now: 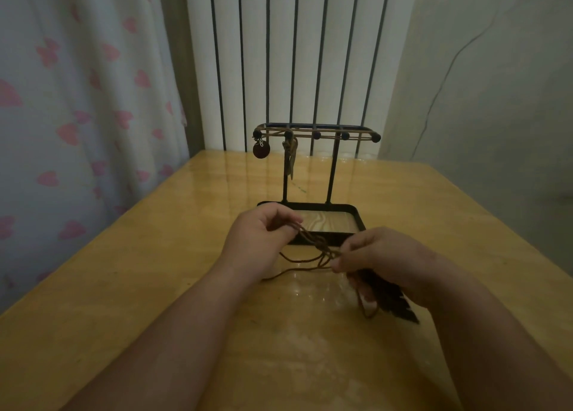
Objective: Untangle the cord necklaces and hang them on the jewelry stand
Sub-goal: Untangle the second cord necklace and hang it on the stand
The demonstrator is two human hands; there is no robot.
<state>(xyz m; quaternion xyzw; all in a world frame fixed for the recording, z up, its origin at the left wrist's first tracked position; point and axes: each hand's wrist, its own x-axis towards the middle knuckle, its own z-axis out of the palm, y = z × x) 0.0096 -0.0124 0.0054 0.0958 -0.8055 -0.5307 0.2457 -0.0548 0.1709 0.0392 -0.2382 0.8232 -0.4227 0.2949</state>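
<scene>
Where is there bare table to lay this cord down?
Bare table left of the left hand toward the curtain, and right of the stand's tray. Crowded before the tray: left hand and right hand hold the tangled cord there.

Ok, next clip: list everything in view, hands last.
Jewelry stand: one, black, wood-grain tray, mid-table.
Hung necklaces: two, tan cords, on the stand's top bar, pendants at its left.
Brown cord necklace: one, tangled, between both hands; dark leaf pendant under the right.
Table: one, yellow wood.
Curtain: one, white with pink hearts, left.
Slatted white panel: one, behind the table.
Left hand: pinches the cord.
Right hand: pinches the cord.
</scene>
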